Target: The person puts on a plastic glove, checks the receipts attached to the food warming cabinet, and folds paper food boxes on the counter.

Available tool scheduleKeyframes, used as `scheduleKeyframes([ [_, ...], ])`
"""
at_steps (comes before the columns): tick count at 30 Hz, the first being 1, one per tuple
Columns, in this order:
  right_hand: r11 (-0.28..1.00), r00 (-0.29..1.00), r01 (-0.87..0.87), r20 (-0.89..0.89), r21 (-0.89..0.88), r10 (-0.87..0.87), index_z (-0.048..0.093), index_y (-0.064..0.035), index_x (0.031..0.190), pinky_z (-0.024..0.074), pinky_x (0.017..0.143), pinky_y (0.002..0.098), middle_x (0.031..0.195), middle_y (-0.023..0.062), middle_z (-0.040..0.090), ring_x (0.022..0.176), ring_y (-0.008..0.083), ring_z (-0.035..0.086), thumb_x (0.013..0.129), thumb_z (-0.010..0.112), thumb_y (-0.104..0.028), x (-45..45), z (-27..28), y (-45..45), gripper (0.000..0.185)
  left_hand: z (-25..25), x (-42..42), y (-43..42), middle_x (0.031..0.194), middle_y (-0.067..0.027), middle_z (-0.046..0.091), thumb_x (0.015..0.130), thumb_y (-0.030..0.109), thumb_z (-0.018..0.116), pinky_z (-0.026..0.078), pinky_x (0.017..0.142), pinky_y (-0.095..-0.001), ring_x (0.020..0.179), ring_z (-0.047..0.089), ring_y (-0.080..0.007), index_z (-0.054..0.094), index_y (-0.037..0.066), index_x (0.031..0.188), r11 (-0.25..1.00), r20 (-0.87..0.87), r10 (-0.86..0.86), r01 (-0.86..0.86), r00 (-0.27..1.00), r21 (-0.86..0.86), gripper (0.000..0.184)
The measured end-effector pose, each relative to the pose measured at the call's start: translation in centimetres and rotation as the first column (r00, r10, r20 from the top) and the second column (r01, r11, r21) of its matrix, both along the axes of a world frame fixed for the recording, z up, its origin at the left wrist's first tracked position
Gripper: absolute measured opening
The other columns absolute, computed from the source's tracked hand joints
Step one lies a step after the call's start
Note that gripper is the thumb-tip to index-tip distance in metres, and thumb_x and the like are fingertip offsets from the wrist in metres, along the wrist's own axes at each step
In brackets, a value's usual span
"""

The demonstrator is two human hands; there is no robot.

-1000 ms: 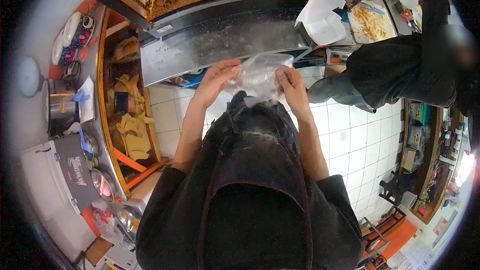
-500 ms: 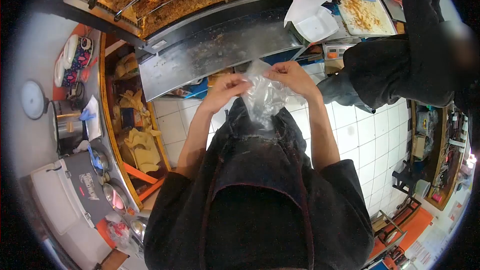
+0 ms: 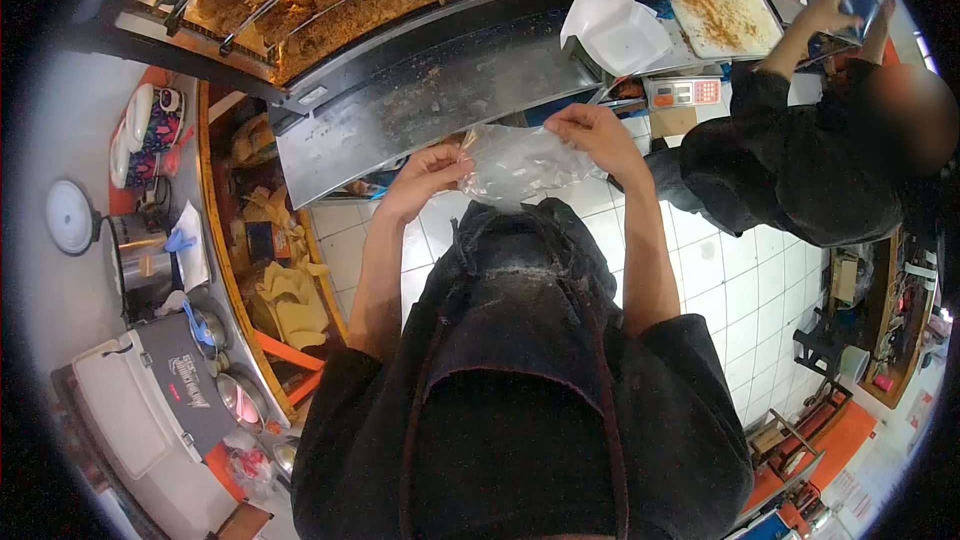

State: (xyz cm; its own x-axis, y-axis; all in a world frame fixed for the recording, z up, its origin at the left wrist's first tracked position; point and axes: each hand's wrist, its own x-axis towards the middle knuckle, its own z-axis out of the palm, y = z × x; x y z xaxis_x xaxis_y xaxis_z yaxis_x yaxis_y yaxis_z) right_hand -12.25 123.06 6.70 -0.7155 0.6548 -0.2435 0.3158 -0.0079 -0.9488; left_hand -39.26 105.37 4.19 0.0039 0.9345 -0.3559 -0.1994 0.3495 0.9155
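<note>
A clear plastic bag (image 3: 525, 165) is stretched sideways in front of my dark apron. My left hand (image 3: 432, 178) pinches its left edge between thumb and fingers. The upper right edge of the bag is gripped by my right hand (image 3: 600, 140). Beyond both hands runs a metal counter ledge (image 3: 420, 115) below a glass case of browned food (image 3: 340, 0). An open white takeaway box (image 3: 622, 38) stands to the right of the ledge.
A co-worker in black (image 3: 820, 160) is at the right, hands raised around a blue object (image 3: 860, 8). Near them are a crumb-covered white board (image 3: 722, 15) and a scale (image 3: 685, 92). On the left, a wooden-edged bin (image 3: 290, 280) holds yellowish pieces, beside pots and a cooler box (image 3: 180, 380).
The bag has gone from hanging bunched to spread sideways, with my hands a little farther apart. The co-worker has turned and their hands now show at the upper right.
</note>
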Motion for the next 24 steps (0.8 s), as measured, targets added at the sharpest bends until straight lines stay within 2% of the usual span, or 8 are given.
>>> scheduleKeyframes([
  [3, 0.97, 0.983, 0.168, -0.102, 0.178, -0.152, 0.072, 0.0018, 0.11, 0.0518, 0.082, 0.0349, 0.097, 0.0117, 0.073, 0.089, 0.0215, 0.068, 0.095, 0.072, -0.022, -0.2, -0.7, -0.2, 0.029, -0.4, -0.2, -0.2, 0.087, 0.0023, 0.068, 0.097, 0.023, 0.073, 0.05, 0.074, -0.0228, 0.077, 0.06, -0.0072, 0.074, 0.007, 0.095, 0.991, -0.125, 0.088, -0.099, 0.988, -0.085, 0.017],
  [5, 0.765, 0.913, 0.393, -0.119, 0.51, -0.39, 0.068, -0.0001, 0.117, 0.051, 0.088, 0.0399, 0.105, 0.0168, 0.07, 0.098, 0.0301, 0.068, 0.095, 0.071, -0.022, -1.2, 0.5, -2.2, 0.031, -1.8, 0.1, -0.1, 0.081, 0.0028, 0.067, 0.097, 0.022, 0.073, 0.05, 0.07, -0.023, 0.074, 0.06, -0.0072, 0.074, 0.006, 0.09, 0.982, -0.092, 0.179, -0.183, 0.98, -0.043, 0.017],
  [6, 0.831, 0.912, 0.408, -0.115, 0.378, -0.395, 0.065, -0.0015, 0.121, 0.049, 0.092, 0.0435, 0.111, 0.0182, 0.067, 0.104, 0.034, 0.064, 0.095, 0.071, -0.024, -1.5, 0.8, -3.1, 0.034, -1.5, 0.8, 0.0, 0.081, 0.0028, 0.068, 0.096, 0.02, 0.075, 0.051, 0.07, -0.0233, 0.073, 0.061, -0.0072, 0.074, 0.005, 0.091, 0.975, -0.055, 0.221, -0.222, 0.974, -0.015, 0.016],
  [8, 0.813, 0.931, 0.354, -0.089, 0.463, -0.355, 0.067, -0.0024, 0.119, 0.0471, 0.096, 0.0436, 0.116, 0.0175, 0.066, 0.108, 0.0334, 0.062, 0.094, 0.071, -0.027, -2.3, 0.7, -5.6, 0.035, -2.3, 1.9, -0.1, 0.081, 0.0024, 0.069, 0.094, 0.018, 0.076, 0.051, 0.069, -0.0239, 0.073, 0.061, -0.0072, 0.075, 0.006, 0.092, 0.962, 0.001, 0.273, -0.273, 0.962, 0.016, 0.013],
  [10, 0.936, 0.965, 0.26, -0.107, 0.235, -0.241, 0.066, -0.0033, 0.123, 0.0488, 0.097, 0.0389, 0.115, 0.0153, 0.067, 0.108, 0.0293, 0.063, 0.095, 0.071, -0.026, -2.8, 0.1, -7.7, 0.036, -2.3, 2.6, 0.4, 0.083, 0.0013, 0.07, 0.092, 0.016, 0.077, 0.053, 0.069, -0.0247, 0.074, 0.062, -0.0072, 0.076, 0.006, 0.095, 0.956, -0.029, 0.29, -0.291, 0.957, -0.027, 0.011],
  [12, 0.984, 0.97, 0.173, -0.181, 0.04, -0.163, 0.066, -0.0012, 0.122, 0.0518, 0.089, 0.0339, 0.11, 0.0126, 0.071, 0.099, 0.0176, 0.066, 0.097, 0.071, -0.028, -3.5, -1.3, -9.2, 0.037, -2.3, 4.0, 0.7, 0.076, 0.0036, 0.064, 0.094, 0.023, 0.077, 0.051, 0.065, -0.0239, 0.069, 0.059, -0.0058, 0.072, 0.009, 0.088, 0.938, 0.017, 0.347, -0.348, 0.938, 0.006, 0.016],
  [18, 0.963, 0.951, 0.17, -0.22, -0.209, -0.216, 0.068, -0.0003, 0.115, 0.0533, 0.08, 0.0334, 0.097, 0.0123, 0.073, 0.087, 0.0173, 0.066, 0.097, 0.071, -0.029, -4.2, -3.1, -10.9, 0.034, -3.5, 5.0, 0.0, 0.08, 0.0048, 0.062, 0.1, 0.031, 0.07, 0.051, 0.065, -0.0253, 0.073, 0.058, -0.0057, 0.062, 0.014, 0.083, 0.969, -0.015, 0.235, -0.235, 0.972, -0.072, 0.025],
  [24, 0.978, 0.974, 0.153, -0.143, -0.141, -0.173, 0.068, 0.0013, 0.109, 0.0508, 0.074, 0.0328, 0.09, 0.011, 0.07, 0.081, 0.016, 0.063, 0.099, 0.066, -0.026, -3.4, -2.7, -10.7, 0.029, -2.0, 5.3, -0.6, 0.091, 0.0016, 0.067, 0.105, 0.029, 0.062, 0.059, 0.073, -0.0333, 0.081, 0.065, -0.0098, 0.07, 0.01, 0.103, 0.936, 0.022, 0.31, -0.301, 0.951, -0.186, 0.02],
])
